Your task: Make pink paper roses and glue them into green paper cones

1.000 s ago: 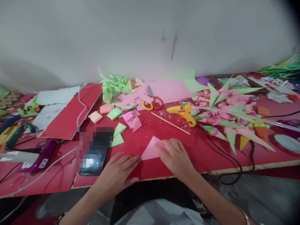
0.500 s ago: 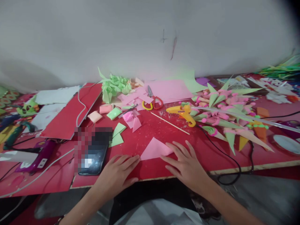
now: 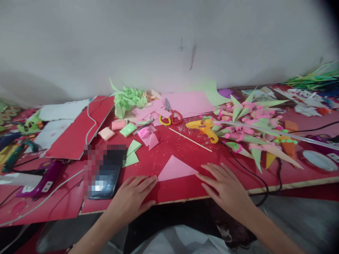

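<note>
A pink paper triangle (image 3: 175,168) lies flat on the red table (image 3: 185,190) near its front edge. My left hand (image 3: 134,195) rests flat with fingers stretched out, its fingertips touching the triangle's left corner. My right hand (image 3: 225,187) lies open and flat on the table just right of the triangle, fingertips near its right corner. Neither hand holds anything.
A black phone (image 3: 104,176) lies left of my left hand. Behind are a yellow glue gun (image 3: 202,127) with a black cord, scissors (image 3: 171,114), a thin wooden stick (image 3: 190,139), green and pink paper scraps (image 3: 131,97), and a pile of paper cones (image 3: 251,123) at right.
My right hand slid rightward off the pink triangle, uncovering it fully. My left hand stayed in place at the left corner.
</note>
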The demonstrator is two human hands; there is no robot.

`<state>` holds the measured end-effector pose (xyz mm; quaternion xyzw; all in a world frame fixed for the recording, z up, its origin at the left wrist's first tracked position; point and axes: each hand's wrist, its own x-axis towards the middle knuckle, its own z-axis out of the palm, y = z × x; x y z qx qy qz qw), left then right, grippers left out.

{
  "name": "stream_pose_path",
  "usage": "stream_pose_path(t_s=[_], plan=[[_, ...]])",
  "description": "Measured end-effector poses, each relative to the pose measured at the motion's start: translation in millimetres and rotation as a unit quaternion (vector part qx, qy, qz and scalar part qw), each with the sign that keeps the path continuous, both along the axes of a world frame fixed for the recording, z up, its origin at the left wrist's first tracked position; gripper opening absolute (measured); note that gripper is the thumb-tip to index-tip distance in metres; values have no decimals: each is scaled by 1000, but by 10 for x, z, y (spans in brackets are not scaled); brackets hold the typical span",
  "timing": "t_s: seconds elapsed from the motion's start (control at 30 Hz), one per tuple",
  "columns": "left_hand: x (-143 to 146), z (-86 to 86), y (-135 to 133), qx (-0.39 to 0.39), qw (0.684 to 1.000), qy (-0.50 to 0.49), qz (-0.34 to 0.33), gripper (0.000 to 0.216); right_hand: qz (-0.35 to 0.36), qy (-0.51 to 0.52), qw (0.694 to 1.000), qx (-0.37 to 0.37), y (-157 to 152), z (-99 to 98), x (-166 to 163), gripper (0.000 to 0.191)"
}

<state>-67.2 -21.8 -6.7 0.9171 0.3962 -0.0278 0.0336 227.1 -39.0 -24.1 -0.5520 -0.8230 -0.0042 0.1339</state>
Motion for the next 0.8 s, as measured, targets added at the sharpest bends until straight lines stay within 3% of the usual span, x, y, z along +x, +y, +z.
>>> stream_pose_path(t_s=[0.27, 0.4, 0.63, 0.8], plan=[[30, 35, -17, -9, 999, -29, 22, 44, -18, 45, 999, -9, 50, 8, -11, 24], [155, 36, 61, -16, 994, -75, 80, 30, -28, 105, 994, -17, 154, -9, -121, 26], [531, -156, 241, 33, 973, -129, 190, 45, -39, 119, 992, -3, 287, -87, -352, 46], [625, -222, 302, 27, 969, -144, 200, 35, -103, 93, 990, 1, 365, -121, -458, 34]])
